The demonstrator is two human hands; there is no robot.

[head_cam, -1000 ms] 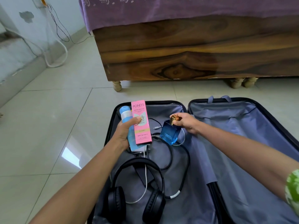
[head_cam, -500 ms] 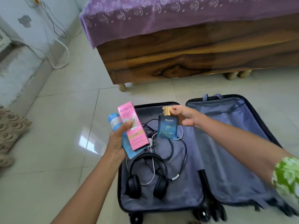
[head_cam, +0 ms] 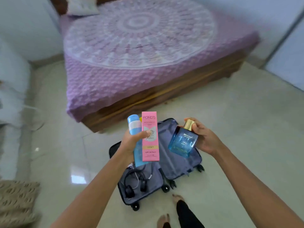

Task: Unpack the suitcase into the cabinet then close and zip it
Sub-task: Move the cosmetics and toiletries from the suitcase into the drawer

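The left hand [head_cam: 131,142] grips a pink Pond's box [head_cam: 150,137] and a blue bottle [head_cam: 133,124] together, upright. The right hand [head_cam: 204,139] holds a blue perfume bottle [head_cam: 183,142] by its gold cap [head_cam: 189,125]. Below, the open suitcase [head_cam: 181,165] lies on the floor [head_cam: 238,112] with headphones [head_cam: 134,183] in its left half.

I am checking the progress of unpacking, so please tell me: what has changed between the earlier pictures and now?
The person has stood up: the open suitcase now lies far below on the floor. The left hand has lifted the pink box and blue bottle up out of it, and the right hand the perfume bottle. Both hands keep their grips. The headphones and cables stay in the suitcase.
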